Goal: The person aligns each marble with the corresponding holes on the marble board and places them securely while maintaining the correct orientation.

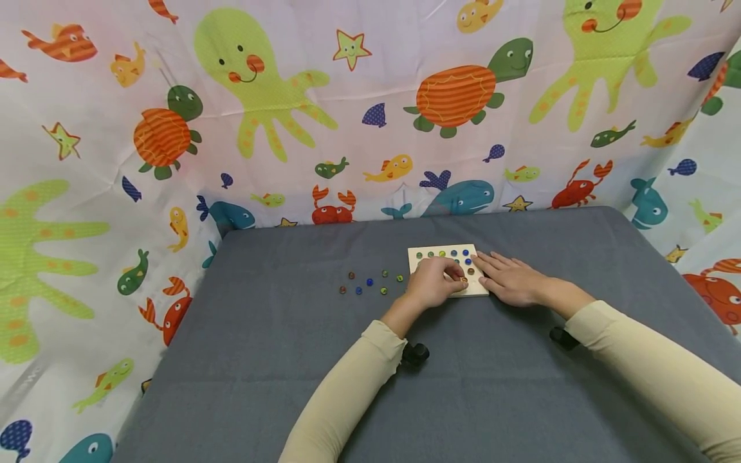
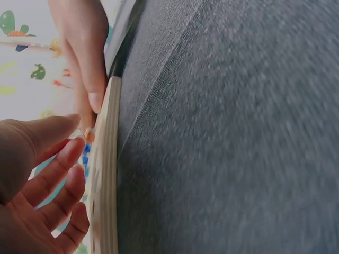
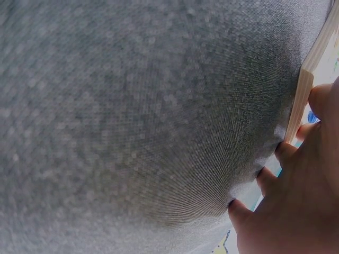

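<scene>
A pale wooden board point(image 1: 478, 289) is seen lying flat on the grey tabletop point(image 1: 260, 360), under and between the two hands. Its far and near edges are set roughly left to right, and its right edge is slanted slightly leftward toward the far end; it looks wider than deep from above, but since its near left part is covered, the true long axis cannot be told. Eight seated marbles point(image 1: 442, 254) can be counted on the board: five in the far row, two visible in the next, and one brown below those; more may be hidden. Seven loose marbles point(image 1: 370, 282) are scattered on the tabletop to the left: two brown, two blue and three green or yellow-green. By the left hand point(image 1: 431, 281), thumb and forefinger are brought close together at an orange-brown marble point(image 1: 464, 280) over the board's right part, the other fingers being loosely bent; whether that marble is pinched or merely touched cannot be told. The right hand point(image 1: 512, 283) is laid palm down with fingers extended and somewhat spread, the board's right edge being touched by thumb and forefinger. Behind the tabletop, a sea-animal curtain point(image 1: 370, 77) is hung.
</scene>
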The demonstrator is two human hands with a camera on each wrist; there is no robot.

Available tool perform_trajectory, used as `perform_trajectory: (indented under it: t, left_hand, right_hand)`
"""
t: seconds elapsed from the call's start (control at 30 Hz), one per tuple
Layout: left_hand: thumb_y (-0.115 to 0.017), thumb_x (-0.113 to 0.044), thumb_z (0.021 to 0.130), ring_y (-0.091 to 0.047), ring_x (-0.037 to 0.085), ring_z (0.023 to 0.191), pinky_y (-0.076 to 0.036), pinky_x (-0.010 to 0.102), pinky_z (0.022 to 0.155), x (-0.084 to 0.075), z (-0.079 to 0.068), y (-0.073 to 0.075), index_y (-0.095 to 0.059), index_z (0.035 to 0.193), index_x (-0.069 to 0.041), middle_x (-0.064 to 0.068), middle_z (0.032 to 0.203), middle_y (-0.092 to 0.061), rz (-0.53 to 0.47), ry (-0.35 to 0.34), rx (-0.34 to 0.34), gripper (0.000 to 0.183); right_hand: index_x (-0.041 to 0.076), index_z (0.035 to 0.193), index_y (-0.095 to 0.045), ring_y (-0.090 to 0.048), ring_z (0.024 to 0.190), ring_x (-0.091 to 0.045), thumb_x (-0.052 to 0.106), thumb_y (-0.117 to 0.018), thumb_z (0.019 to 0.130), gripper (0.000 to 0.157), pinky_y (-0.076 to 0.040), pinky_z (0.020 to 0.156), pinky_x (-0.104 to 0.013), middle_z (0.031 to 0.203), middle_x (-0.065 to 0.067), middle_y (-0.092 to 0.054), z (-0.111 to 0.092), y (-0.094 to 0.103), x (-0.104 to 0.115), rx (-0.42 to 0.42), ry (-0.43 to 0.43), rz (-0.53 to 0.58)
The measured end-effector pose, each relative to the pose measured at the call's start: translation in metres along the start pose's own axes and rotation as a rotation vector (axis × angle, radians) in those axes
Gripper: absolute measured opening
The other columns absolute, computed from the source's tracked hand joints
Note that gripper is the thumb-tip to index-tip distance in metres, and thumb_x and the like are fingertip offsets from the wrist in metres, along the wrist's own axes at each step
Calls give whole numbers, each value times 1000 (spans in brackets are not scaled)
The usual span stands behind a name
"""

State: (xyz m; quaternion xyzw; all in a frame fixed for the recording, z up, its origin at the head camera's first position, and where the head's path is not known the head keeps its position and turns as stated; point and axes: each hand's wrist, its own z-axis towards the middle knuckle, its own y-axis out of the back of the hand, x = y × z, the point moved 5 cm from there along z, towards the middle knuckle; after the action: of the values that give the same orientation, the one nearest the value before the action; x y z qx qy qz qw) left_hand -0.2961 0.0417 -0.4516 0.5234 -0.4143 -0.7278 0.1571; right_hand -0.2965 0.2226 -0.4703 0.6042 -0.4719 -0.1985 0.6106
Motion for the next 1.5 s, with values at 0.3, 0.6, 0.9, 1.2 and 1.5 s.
perform_trajectory:
  t: [0.3, 0.6, 0.9, 1.2, 1.5]
  left_hand:
    - [-79, -28, 92, -60, -3, 72, -45, 20, 62, -3, 7, -11, -77, 96, -21, -14, 83, -69, 20, 71, -12, 9]
    - [-79, -32, 92, -57, -3, 71, -42, 21, 64, -8, 10, -17, -78, 98, -25, -17, 80, -68, 102, 96, -47, 10]
    - [-77, -36, 92, -55, -2, 69, -41, 23, 66, -12, 9, -21, -78, 100, -28, -21, 76, -64, 183, 121, -68, 11]
    - [-77, -36, 93, -56, -3, 72, -42, 24, 71, -12, 6, -22, -79, 105, -28, -21, 78, -65, 168, 117, -62, 15]
    - [-78, -30, 92, -54, 0, 69, -41, 20, 61, -10, -6, -7, -76, 105, -21, -14, 83, -65, 133, 47, -41, 16]
  right_hand:
    - [6, 163, -20, -14, 153, -48, 35, -38, 111, 62, -14, 114, -73, 168, -20, -18, 3, -7, -9, 10, -15, -15]
    - [6, 163, -20, -14, 153, -48, 39, -36, 112, 63, -14, 114, -73, 168, -20, -18, 3, -6, -10, 3, -4, -15]
    - [6, 163, -21, -14, 153, -47, 43, -35, 111, 65, -14, 114, -73, 169, -19, -17, 3, -7, -12, -2, 3, -13]
    - [6, 163, -21, -14, 153, -48, 48, -33, 111, 68, -14, 114, -74, 168, -19, -18, 3, -9, -13, -4, 2, -16]
    - [6, 163, -21, -15, 153, -48, 39, -38, 111, 64, -14, 114, -73, 168, -21, -19, 3, -7, -10, -9, -3, -10]
